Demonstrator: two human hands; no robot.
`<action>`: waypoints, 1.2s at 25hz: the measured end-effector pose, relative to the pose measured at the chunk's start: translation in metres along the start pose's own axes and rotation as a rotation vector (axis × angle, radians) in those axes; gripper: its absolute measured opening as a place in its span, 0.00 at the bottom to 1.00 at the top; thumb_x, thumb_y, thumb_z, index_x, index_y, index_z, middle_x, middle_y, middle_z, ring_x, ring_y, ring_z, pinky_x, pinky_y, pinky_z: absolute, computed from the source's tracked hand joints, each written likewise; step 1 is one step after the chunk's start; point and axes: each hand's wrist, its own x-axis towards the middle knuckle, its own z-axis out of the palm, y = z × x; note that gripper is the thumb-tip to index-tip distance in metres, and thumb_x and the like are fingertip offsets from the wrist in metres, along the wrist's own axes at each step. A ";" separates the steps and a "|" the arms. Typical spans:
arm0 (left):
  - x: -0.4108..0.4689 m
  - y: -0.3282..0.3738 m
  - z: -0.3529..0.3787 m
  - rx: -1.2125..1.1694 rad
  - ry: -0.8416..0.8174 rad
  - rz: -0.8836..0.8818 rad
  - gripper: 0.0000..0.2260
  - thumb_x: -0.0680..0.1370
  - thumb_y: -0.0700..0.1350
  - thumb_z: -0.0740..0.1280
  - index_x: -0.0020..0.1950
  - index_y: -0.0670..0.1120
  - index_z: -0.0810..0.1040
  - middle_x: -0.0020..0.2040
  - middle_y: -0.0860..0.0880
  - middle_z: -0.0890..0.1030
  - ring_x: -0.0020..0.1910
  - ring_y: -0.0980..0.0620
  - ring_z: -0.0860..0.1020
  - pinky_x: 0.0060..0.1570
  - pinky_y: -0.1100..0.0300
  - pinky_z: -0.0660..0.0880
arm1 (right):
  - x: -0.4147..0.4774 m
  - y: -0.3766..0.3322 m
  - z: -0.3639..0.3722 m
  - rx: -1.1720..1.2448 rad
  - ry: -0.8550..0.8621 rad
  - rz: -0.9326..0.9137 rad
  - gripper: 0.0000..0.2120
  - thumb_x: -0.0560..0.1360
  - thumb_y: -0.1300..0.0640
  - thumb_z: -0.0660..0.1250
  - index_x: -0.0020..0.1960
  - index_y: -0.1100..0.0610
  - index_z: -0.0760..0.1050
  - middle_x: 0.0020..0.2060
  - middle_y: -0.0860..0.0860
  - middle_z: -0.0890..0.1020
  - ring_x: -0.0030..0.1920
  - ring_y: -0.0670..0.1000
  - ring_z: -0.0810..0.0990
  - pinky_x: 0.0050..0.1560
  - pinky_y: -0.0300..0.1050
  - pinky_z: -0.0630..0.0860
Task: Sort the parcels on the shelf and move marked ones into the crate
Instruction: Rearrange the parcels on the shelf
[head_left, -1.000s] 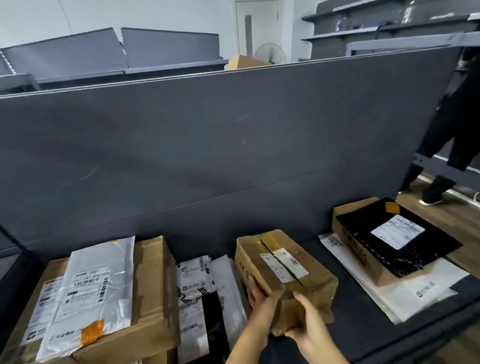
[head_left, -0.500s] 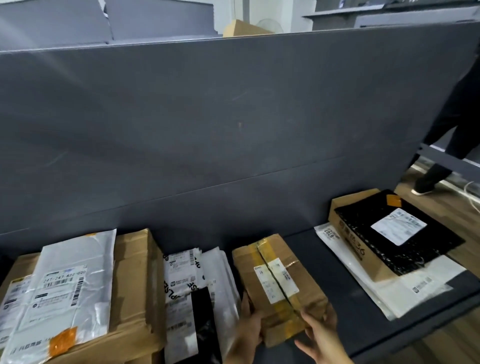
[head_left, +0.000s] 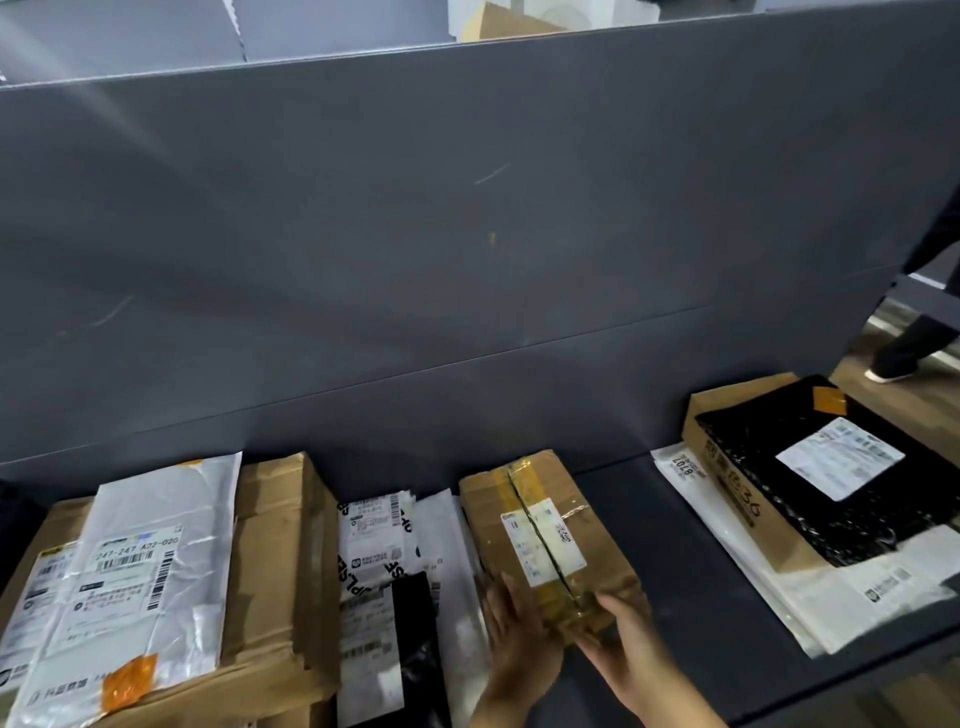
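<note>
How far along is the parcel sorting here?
Done: cannot tell, no crate is in view. In hand: the left hand and right hand are on the brown box, which lies on the shelf; no orange mark shows on it. Left: the white bag and the black bag each bear an orange sticker, probably the mark, and lie on the shelf.

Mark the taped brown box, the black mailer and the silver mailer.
taped brown box (head_left: 545, 540), head view, white label on top.
black mailer (head_left: 839, 457), head view, its white label.
silver mailer (head_left: 137, 566), head view, its printed label.
</note>
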 end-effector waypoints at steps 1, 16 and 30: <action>0.006 -0.001 -0.004 0.048 -0.021 0.017 0.42 0.79 0.51 0.59 0.74 0.38 0.30 0.74 0.38 0.30 0.74 0.40 0.30 0.74 0.49 0.37 | 0.000 -0.002 0.003 0.003 -0.018 0.009 0.13 0.77 0.66 0.60 0.59 0.56 0.69 0.53 0.60 0.77 0.50 0.57 0.78 0.49 0.54 0.79; 0.007 0.053 0.008 0.171 0.223 -0.049 0.55 0.60 0.78 0.43 0.76 0.44 0.36 0.77 0.42 0.36 0.77 0.43 0.38 0.75 0.49 0.40 | -0.022 -0.059 -0.054 -0.048 0.188 0.019 0.08 0.76 0.61 0.63 0.54 0.54 0.69 0.39 0.55 0.73 0.38 0.54 0.71 0.40 0.46 0.68; 0.049 0.202 0.068 0.113 -0.131 0.254 0.34 0.79 0.56 0.58 0.78 0.43 0.46 0.79 0.47 0.42 0.77 0.48 0.40 0.75 0.53 0.44 | -0.025 -0.214 -0.120 0.189 0.308 -0.289 0.03 0.77 0.60 0.65 0.49 0.60 0.73 0.40 0.53 0.76 0.37 0.52 0.75 0.37 0.44 0.75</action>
